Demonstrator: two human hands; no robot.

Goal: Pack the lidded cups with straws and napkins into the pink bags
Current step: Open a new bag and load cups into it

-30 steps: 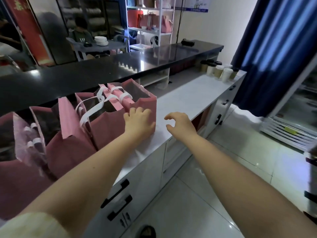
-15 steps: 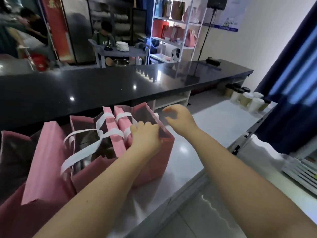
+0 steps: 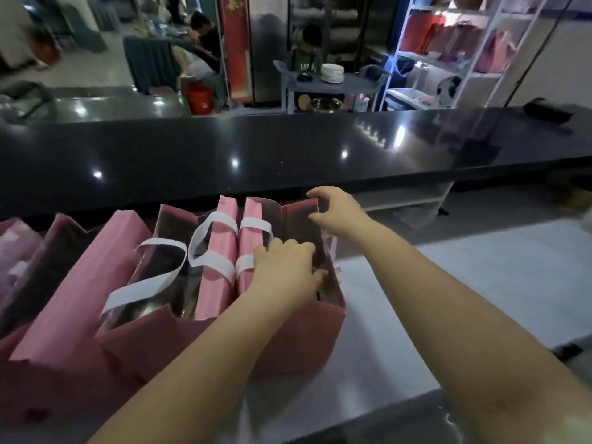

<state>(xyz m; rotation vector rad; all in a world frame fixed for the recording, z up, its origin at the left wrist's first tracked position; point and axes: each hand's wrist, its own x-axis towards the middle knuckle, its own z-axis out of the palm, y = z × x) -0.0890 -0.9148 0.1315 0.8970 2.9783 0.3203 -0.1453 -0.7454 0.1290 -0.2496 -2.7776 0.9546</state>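
Observation:
Several pink paper bags with white handles stand in a row on the pale counter (image 3: 448,283). The rightmost pink bag (image 3: 298,334) is held by both hands. My left hand (image 3: 285,270) grips its near rim, fingers curled over the edge beside a white handle (image 3: 253,224). My right hand (image 3: 333,209) pinches the far right corner of the same bag's rim. The bag's mouth between the hands is dark; I cannot tell what is inside. A neighbouring pink bag (image 3: 166,283) stands open to the left. No cups, straws or napkins are visible.
A glossy black raised counter (image 3: 288,149) runs along behind the bags. Beyond it are a small table with stacked plates (image 3: 332,73), seated people, and a white shelf unit (image 3: 464,43) holding more bags. The counter's front edge lies at the lower right.
The view swung left and closer to the bags. My right hand moved from hovering over the counter onto the far corner of the rightmost bag. My left hand shifted onto its near rim.

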